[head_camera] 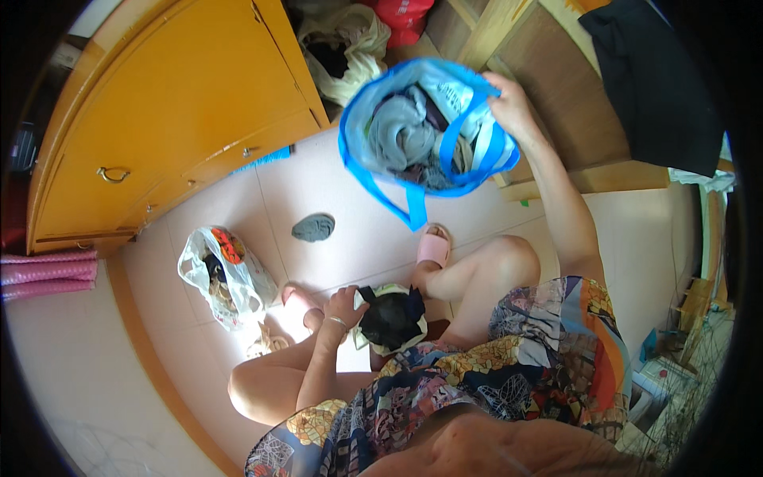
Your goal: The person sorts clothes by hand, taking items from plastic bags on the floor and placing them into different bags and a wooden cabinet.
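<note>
My right hand (509, 107) grips the rim of a blue tote bag (351, 164), up and to the right of my feet. Grey and dark clothes (402, 131) fill that bag, and one blue strap hangs down its front. Between my legs stands a smaller white bag (360, 340) with black cloth (390, 319) inside. The fingers of my left hand (346, 307) hold its left rim, partly hiding it. On the floor ahead of me lies a small grey cloth item (313, 228), perhaps a rolled sock.
A white plastic carrier bag (250, 286) with dark and tan items stands on the tiles at left, near a beige cloth (265, 343). A yellow wooden cabinet (179, 89) borders the floor. Behind are a cream bag (360, 65) and a red bag (405, 21); black cloth (650, 83) hangs at right.
</note>
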`<state>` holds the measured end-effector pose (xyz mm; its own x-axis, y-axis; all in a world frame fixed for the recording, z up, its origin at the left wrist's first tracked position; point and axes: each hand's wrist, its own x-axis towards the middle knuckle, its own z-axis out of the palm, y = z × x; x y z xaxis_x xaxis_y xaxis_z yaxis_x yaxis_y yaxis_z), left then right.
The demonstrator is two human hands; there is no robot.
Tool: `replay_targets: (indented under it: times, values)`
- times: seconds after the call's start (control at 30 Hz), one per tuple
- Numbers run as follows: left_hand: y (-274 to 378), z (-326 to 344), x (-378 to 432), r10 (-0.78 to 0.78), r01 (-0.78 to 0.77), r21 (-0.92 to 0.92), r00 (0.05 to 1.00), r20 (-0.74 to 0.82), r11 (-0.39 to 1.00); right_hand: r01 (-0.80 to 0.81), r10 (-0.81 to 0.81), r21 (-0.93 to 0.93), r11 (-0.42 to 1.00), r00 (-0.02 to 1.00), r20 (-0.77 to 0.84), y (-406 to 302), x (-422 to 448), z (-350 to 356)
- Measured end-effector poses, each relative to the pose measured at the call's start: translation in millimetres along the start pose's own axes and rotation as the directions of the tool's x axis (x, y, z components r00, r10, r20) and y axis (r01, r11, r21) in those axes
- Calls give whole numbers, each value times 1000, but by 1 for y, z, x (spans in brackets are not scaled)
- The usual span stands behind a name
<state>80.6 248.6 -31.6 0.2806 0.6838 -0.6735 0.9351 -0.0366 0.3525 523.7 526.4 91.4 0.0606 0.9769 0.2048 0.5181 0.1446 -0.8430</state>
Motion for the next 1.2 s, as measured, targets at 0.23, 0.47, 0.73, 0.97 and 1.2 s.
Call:
replay_targets:
  times: [0.23, 0.47, 0.73, 0.97, 1.2]
  values:
    - [19, -13, 7, 132, -133, -13, 989, -72, 991, 98, -526, -790, 605, 794, -305, -45, 110, -2]
    - [53, -30, -8, 99, -96, 50, 993, -66, 994, 104, -77, -459, 882, 994, 77, 32, -38, 49]
    - [41, -44, 30, 143, -152, -69, 983, -119, 986, -23, -14, -246, 969, 989, -147, 85, 11, 140]
    - [-2, -40, 11, 131, -156, -112, 971, -202, 981, -69, 116, 133, 989, 916, -383, 5, -40, 114]
    - [-16, -34, 3, 107, -127, -139, 984, -143, 982, -484, 666, 517, 706, 702, -253, 62, -68, 132]
